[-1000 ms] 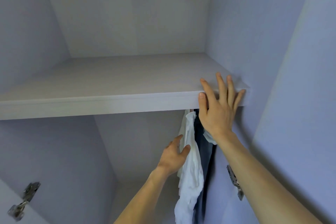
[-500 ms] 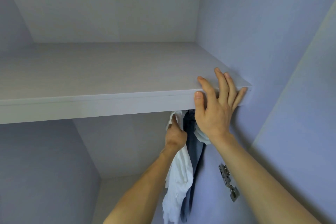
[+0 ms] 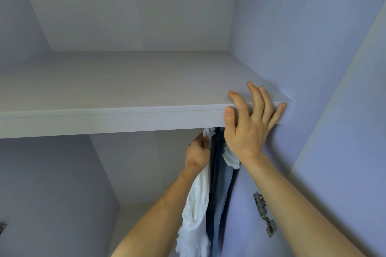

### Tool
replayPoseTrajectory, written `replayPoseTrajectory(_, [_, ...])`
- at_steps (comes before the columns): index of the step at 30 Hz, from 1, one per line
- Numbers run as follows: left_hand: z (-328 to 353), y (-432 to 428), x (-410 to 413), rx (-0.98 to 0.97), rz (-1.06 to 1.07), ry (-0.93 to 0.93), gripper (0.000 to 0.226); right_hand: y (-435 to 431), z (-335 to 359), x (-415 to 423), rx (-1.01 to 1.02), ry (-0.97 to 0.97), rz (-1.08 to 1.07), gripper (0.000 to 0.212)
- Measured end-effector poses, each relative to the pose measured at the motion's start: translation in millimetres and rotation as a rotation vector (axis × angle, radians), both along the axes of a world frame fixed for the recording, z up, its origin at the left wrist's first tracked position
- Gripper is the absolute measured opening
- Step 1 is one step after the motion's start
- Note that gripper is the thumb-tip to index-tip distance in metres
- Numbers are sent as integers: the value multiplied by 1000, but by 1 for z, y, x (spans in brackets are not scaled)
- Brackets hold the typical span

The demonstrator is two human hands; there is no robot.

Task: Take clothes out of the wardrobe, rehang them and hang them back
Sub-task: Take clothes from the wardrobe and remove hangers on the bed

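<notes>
A white garment point(image 3: 197, 210) hangs under the wardrobe shelf point(image 3: 117, 115), at the right end of the lower compartment. My left hand point(image 3: 198, 152) is raised to its top just below the shelf, fingers curled round the white fabric there. The hanger and rail are hidden by the shelf. Beside the white garment hang dark blue jeans point(image 3: 218, 175) and a lighter blue piece. My right hand point(image 3: 248, 123) rests on the shelf's front edge near the right wall, fingers spread and straight over the top.
The wardrobe's right side wall point(image 3: 261, 27) stands close to the clothes. A metal door hinge point(image 3: 264, 215) is fixed on the right below my right forearm. Another hinge point(image 3: 2, 227) shows at the left border. The upper shelf holds nothing.
My left hand rose from the white garment's side to its top under the shelf and closed on the fabric. My right hand stayed on the shelf edge. The view tilted slightly.
</notes>
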State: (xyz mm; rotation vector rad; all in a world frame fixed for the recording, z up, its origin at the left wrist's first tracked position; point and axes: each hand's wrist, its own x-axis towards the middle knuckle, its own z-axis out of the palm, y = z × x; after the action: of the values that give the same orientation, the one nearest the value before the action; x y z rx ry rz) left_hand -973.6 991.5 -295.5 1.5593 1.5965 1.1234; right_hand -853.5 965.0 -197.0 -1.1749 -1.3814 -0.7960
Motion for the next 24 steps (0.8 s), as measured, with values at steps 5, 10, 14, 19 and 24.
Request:
replayPoseTrajectory(5, [-2, -6, -8, 55, 102, -30, 36, 0, 2, 3, 1, -1, 1, 36])
replayPoseTrajectory(10, [5, -23, -17, 139, 155, -36, 36, 4, 4, 3, 6, 3, 5, 33])
replayPoseTrajectory(14, [17, -26, -32, 130, 178, -2, 36, 2, -3, 2, -30, 11, 23, 32])
replayPoseTrajectory(19, [20, -41, -49, 140, 168, 55, 37, -4, 2, 4, -114, 18, 48, 33])
replayPoseTrajectory(24, [-4, -98, -59, 78, 178, 59, 45, -22, 16, 3, -180, 50, 77, 38])
